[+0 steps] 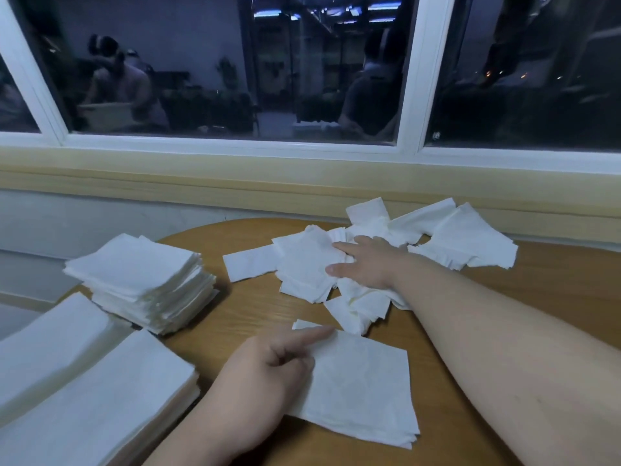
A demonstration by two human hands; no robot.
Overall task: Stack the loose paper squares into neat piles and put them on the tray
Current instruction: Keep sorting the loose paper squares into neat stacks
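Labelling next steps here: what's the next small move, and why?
Probably the right hand, lying flat on the loose heap, should draw a few squares back to the small pile that the left hand steadies with a finger. The heap is unsorted and that pile is thin.
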